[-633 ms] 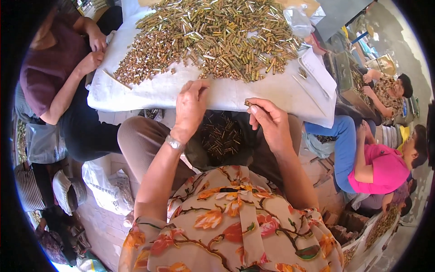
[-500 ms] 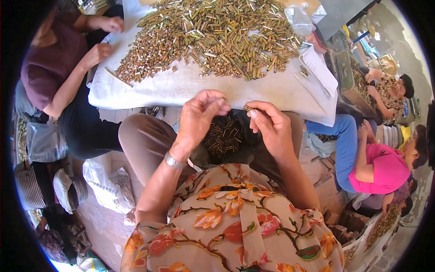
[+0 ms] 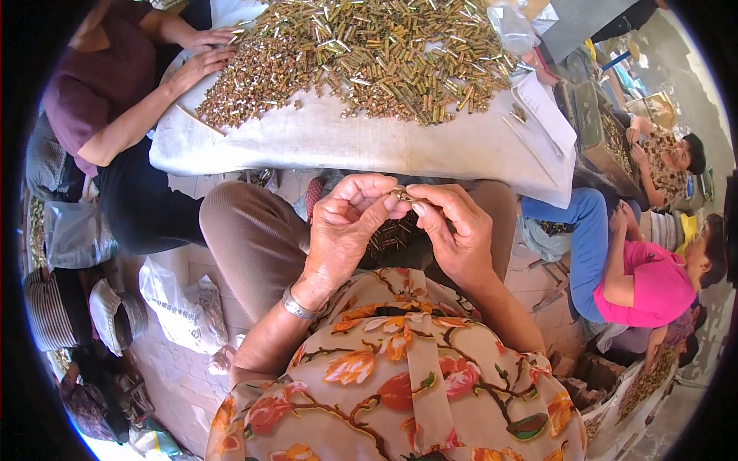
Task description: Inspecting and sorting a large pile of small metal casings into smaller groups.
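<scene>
My left hand (image 3: pixel 350 223) and my right hand (image 3: pixel 457 223) meet fingertip to fingertip above my lap. Between them they pinch a small brass-coloured metal fitting (image 3: pixel 401 196); the fingers cover much of it, so I cannot tell whether it is one part or two. Below the hands, partly hidden, a dark container between my knees holds many slim metal pieces (image 3: pixel 392 237). Beyond my hands stands a table with a whitish cover (image 3: pixel 307 150). On it lie a big heap of thin brass-coloured tubular pieces (image 3: pixel 400 61) and, at its left, shorter copper-coloured pieces (image 3: pixel 250 88).
A co-worker's hands (image 3: pixel 204 58) rest at the heap's left edge, beside a thin stick (image 3: pixel 200 121). White paper sheets (image 3: pixel 542 111) and a clear plastic bag (image 3: pixel 511 29) lie at the right. A person in pink (image 3: pixel 638 284) sits to the right. A white bag (image 3: pixel 181 307) lies on the floor.
My hands, apart before, have come together and slightly lower, both now at the small fitting. The co-worker's hands at the left have moved right, onto the edge of the heap.
</scene>
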A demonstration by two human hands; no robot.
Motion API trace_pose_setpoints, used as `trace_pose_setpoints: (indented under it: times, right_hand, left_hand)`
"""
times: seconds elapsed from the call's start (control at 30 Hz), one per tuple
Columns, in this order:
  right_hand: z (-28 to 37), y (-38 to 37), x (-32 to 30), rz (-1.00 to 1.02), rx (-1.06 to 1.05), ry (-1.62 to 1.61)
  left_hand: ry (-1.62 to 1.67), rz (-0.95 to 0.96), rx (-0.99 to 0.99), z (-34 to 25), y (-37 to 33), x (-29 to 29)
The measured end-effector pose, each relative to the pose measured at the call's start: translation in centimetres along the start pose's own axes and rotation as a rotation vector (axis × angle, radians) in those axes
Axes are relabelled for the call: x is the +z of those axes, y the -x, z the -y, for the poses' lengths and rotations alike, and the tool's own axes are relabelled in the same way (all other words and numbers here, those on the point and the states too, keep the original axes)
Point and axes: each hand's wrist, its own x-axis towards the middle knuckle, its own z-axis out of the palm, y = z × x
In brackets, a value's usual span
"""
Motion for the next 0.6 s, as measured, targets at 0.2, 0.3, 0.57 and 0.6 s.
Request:
trace_pose_setpoints:
  times: [0.2, 0.3, 0.57, 0.6]
  right_hand:
    - [0.2, 0.0, 0.2, 0.021, 0.086, -0.098]
    - [-0.1, 0.1, 0.2, 0.028, 0.088, -0.121]
    - [-0.5, -0.2, 0.1, 0.007, -0.024, -0.129]
    - [-0.6, -0.4, -0.3, 0.063, -0.006, -0.153]
  left_hand:
    - [0.017, -0.043, 0.052, 0.0, 0.2, 0.2]
    - [-0.008, -0.049, 0.079, 0.2, 0.3, 0.3]
    - [-0.167, -0.056, 0.186, 0.3, 0.4, 0.2]
    - [-0.166, -0.055, 0.185, 0.1, 0.4, -0.1]
